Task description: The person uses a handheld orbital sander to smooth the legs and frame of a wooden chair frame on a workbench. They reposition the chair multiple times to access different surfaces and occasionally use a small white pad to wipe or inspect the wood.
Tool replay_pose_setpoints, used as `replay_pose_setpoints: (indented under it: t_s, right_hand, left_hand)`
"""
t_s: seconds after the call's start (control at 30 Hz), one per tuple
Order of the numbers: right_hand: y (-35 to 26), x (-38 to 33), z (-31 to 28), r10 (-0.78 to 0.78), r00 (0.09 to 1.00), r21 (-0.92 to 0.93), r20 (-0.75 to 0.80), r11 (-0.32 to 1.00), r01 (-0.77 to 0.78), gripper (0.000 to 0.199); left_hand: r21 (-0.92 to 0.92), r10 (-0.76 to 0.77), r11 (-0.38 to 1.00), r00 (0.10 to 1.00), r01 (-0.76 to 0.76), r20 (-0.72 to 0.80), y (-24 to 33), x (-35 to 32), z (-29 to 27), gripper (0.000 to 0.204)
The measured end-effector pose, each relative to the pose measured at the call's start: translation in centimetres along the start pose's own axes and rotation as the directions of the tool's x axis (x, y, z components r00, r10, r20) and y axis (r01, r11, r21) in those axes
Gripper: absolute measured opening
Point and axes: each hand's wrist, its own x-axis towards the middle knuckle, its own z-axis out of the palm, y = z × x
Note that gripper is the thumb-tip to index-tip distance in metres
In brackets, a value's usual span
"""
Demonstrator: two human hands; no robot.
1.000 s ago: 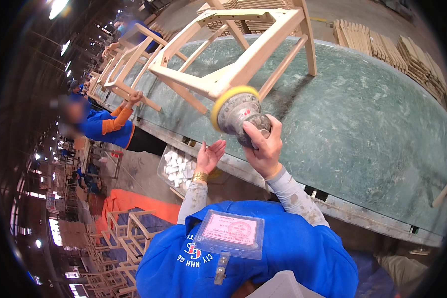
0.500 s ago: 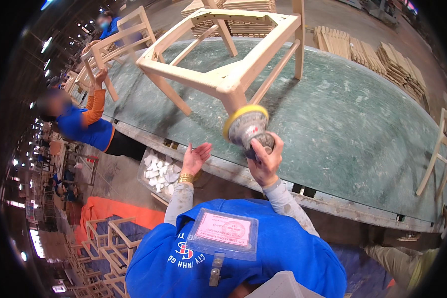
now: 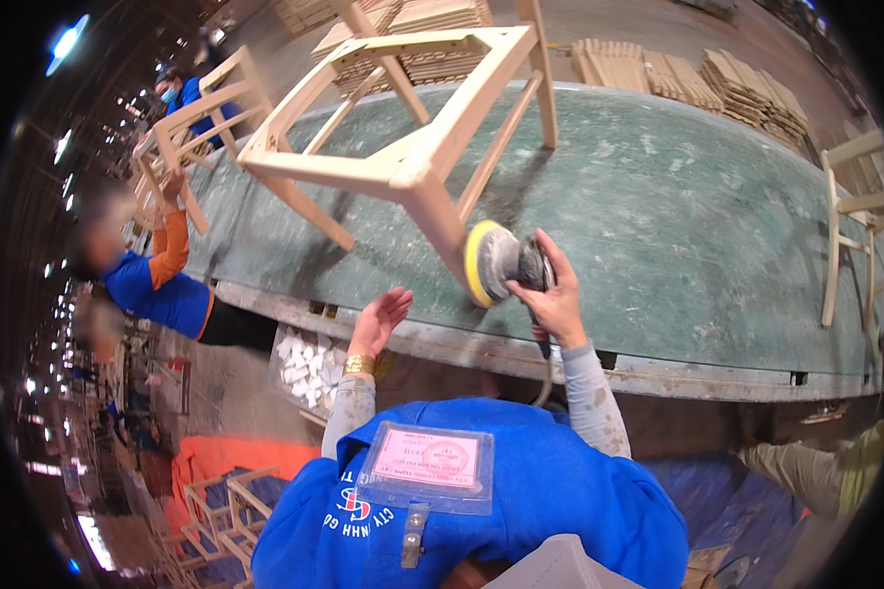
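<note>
In my right hand [image 3: 558, 302] is a round power sander [image 3: 504, 263] with a yellow pad, its fingers wrapped round the dark upper body. The pad stands on edge against, or very close to, the near leg of a bare wooden chair frame [image 3: 424, 169]; I cannot tell if they touch. My left hand [image 3: 379, 322] holds nothing, its fingers stretched out palm-up near the table edge, left of the sander. The chair frame, open at the seat, stands on the green table [image 3: 658, 245].
At the left, a person in blue and orange [image 3: 162, 294] grips another chair frame [image 3: 192, 137]. A tray of white chunks [image 3: 309, 368] sits below the table edge. Stacked wooden slats [image 3: 648, 79] lie beyond the table, and a chair [image 3: 850, 216] stands at the right.
The sander has gone from facing the leg's upper part to lower along its side, and its pad has turned to face left. My left hand stays open, slightly shifted.
</note>
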Motion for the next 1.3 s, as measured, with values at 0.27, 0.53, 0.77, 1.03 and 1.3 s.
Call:
replay_pose_setpoints:
  t_s: [0.27,0.53,0.77,1.03,1.3]
  right_hand:
    - [6.0,0.8,-12.0,0.388,0.808,-0.655,-0.444,0.475,-0.588,0.091]
    - [11.1,1.4,-20.0,0.329,0.749,-0.762,-0.575,0.117,-0.637,0.076]
    - [8.1,21.5,-11.5,-0.191,0.956,-0.254,-0.225,0.958,0.132,0.051]
    - [0.7,20.1,-6.6,0.415,0.831,0.307,0.370,0.790,-0.531,0.063]
    - [9.7,9.5,-22.5,0.164,0.950,-0.858,-0.264,0.409,-0.309,0.064]
  left_hand:
    - [0.420,0.664,0.724,0.716,-0.546,-0.215,0.2,5.8,17.7,0.030]
    - [0.217,0.673,0.738,0.722,-0.639,-0.160,2.9,-0.5,16.3,0.028]
    - [0.148,0.652,0.746,0.758,-0.649,0.036,10.5,-12.2,11.4,0.065]
    - [0.354,0.754,0.654,0.616,-0.669,-0.228,18.9,-18.3,12.9,0.058]
    - [0.402,0.795,0.548,0.606,-0.733,0.021,25.6,-15.0,17.3,0.055]
